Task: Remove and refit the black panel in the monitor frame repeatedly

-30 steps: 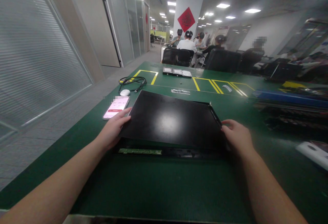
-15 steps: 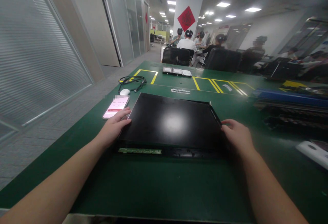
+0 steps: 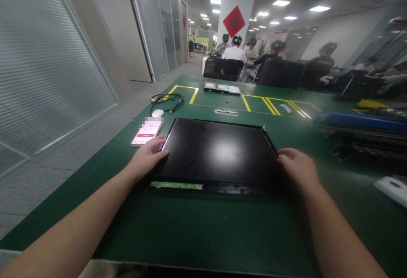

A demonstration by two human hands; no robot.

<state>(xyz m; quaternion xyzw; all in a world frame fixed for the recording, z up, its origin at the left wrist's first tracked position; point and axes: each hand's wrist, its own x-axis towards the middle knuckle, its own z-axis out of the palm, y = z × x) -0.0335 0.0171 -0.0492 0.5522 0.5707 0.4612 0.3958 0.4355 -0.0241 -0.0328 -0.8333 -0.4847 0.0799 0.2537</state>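
A black LCD panel (image 3: pixel 197 146) lies face up in front of me, its glossy surface reflecting a bright patch of light. A thin black frame edge (image 3: pixel 269 140) shows along its back and right side. On its near side runs a green circuit board strip (image 3: pixel 176 185). My left hand (image 3: pixel 151 155) grips the panel's left edge, thumb on top. Over on the right, my right hand (image 3: pixel 297 165) pinches the right edge; the fingertips there are partly hidden. Beyond my left fingers lies a lit phone (image 3: pixel 147 132).
The green table (image 3: pixel 206 227) carries a white mouse (image 3: pixel 157 113), a coiled black cable (image 3: pixel 171 99), several hard drives (image 3: pixel 222 88) and a small silvery strip (image 3: pixel 226 112). A blue roll-like object (image 3: pixel 346 116) and a white device (image 3: pixel 392 189) lie right. Several people sit beyond.
The panel's far edge has come down slightly, and more of the black frame shows along the back. Both hands stay at the side edges. The whole view has shifted a little.
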